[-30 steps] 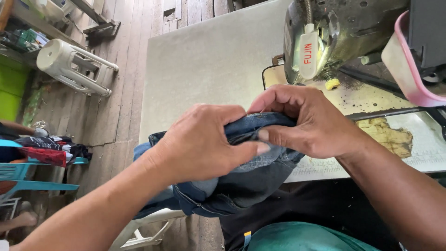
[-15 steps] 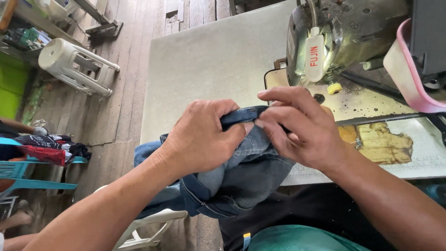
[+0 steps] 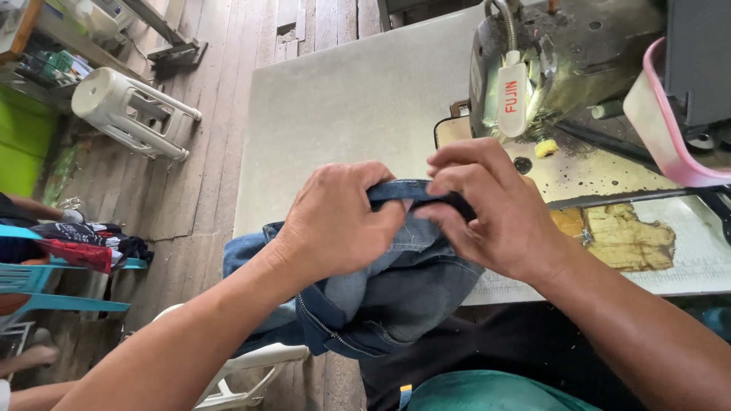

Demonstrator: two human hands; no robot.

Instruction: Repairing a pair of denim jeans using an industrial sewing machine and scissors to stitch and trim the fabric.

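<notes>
Both my hands hold a pair of blue denim jeans (image 3: pixel 403 293) above the near edge of a grey sewing table (image 3: pixel 350 99). My left hand (image 3: pixel 335 224) grips the folded edge of the jeans from the left. My right hand (image 3: pixel 491 209) pinches the same dark edge from the right, fingertips almost meeting the left hand's. The rest of the jeans hangs down toward my lap, with a zipper showing at the lower left. A dark, worn sewing machine (image 3: pixel 556 61) stands just beyond my right hand.
A pink plastic tub (image 3: pixel 662 129) sits at the machine's right. On the wooden plank floor to the left lie an overturned white plastic stool (image 3: pixel 126 110) and a blue chair (image 3: pixel 53 278) with clothes. A white plastic chair (image 3: pixel 244 373) stands below the jeans.
My hands have slid a little apart along the jeans' edge, so more of the dark folded edge shows between them. The fabric has shifted slightly toward the machine.
</notes>
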